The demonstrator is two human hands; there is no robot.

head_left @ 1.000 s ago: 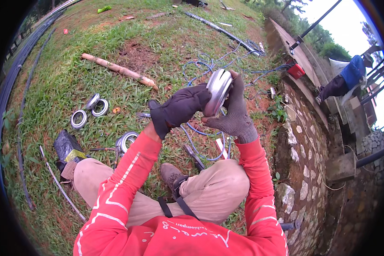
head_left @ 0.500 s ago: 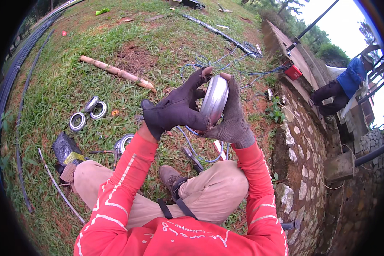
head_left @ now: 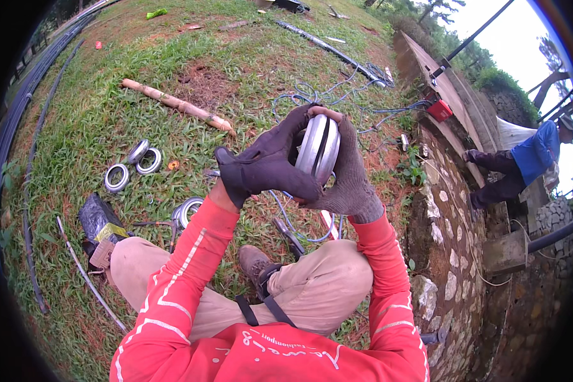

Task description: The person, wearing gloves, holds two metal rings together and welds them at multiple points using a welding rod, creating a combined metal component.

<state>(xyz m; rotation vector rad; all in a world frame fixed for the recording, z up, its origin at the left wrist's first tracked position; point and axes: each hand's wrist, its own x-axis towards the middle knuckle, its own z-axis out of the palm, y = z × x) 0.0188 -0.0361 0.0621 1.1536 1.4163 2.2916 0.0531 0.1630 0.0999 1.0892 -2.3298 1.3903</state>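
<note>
1. Holding a round metal fitting between both gloved hands, the person sits on the grass; the left hand wraps its front, the right hand grips it from behind
2. Compared with a second ago, the fitting is turned more on edge, so its dark middle groove now faces the camera; I judge the two halves are being twisted together
3. Free room is on the left, where loose metal rings lie; the stone wall edge is close on the right, with blue cable ahead
</note>
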